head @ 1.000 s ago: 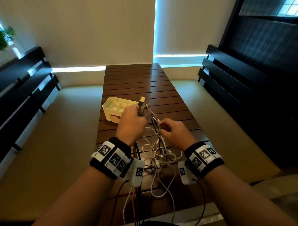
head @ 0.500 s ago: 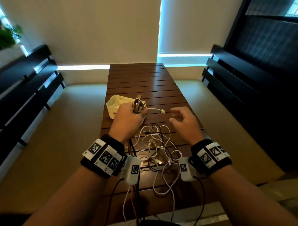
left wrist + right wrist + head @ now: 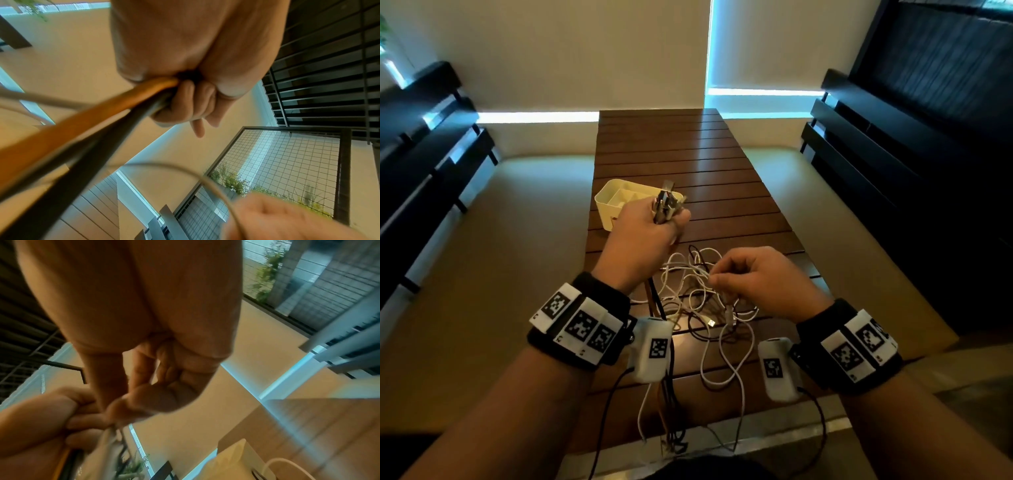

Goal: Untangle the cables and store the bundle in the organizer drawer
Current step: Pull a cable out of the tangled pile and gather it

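Note:
My left hand (image 3: 669, 224) is raised over the slatted wooden table (image 3: 688, 154) and grips a bundle of cable ends (image 3: 667, 205) in its fist. The plugs stick up above the fingers. In the left wrist view, orange and black cables (image 3: 131, 100) run out from under that fist. A tangle of white and dark cables (image 3: 698, 301) lies on the table between my wrists. My right hand (image 3: 714, 275) is over the tangle and pinches a white cable between thumb and fingertips (image 3: 121, 408). The cream organizer (image 3: 613, 195) stands just behind my left hand, its compartments open at the top.
Dark slatted benches (image 3: 431, 144) flank the table on the left, and another bench (image 3: 876, 147) on the right. Loose cable loops (image 3: 726, 373) trail to the table's near edge. The far half of the table holds nothing I can see.
Half a second ago my right hand was open and raised beside a white plug sticking out of my left fist. It has since dropped onto the tangle and pinched a white cable. My left hand keeps its grip.

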Available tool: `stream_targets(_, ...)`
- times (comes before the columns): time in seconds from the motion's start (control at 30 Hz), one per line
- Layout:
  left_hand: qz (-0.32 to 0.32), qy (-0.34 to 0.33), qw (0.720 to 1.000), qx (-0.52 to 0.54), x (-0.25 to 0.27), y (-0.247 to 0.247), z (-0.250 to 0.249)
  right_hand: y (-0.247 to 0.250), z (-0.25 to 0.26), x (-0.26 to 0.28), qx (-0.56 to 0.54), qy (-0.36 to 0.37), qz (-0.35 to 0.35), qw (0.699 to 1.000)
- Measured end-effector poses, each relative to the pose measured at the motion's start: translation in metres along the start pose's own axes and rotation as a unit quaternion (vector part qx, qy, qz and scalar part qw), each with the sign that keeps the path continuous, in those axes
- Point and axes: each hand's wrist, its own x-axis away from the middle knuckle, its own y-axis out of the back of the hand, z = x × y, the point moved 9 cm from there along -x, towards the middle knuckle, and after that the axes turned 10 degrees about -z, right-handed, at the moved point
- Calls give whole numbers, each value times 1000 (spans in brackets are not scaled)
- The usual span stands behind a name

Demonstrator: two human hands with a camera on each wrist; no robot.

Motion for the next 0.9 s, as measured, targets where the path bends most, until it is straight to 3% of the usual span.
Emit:
stream_targets(0.23,-3,35,998,59,1,22,21,-52,-51,59,14,-145,214,966)
stream_targets(0.33,3,37,997,73,4,26,24,-71,-74,87,48,-213,288,932)
stream_targets(0.43,10,46,995,82,7,27,27,-80,-94,102,165,-231,352,892)
stream_targets(0.53,20,52,994,94,12,29,27,-66,-92,84,270,-188,291,899)
stream_targets(0.63,24,58,993,99,18,33,27,-60,-78,61,297,-153,229,914)
stream_targets(0.8,30,63,991,110,28,40,27,-77,-60,16,170,-113,47,978)
stream_targets(0.9,33,65,990,121,32,46,27,-107,-59,-2,107,-108,19,988)
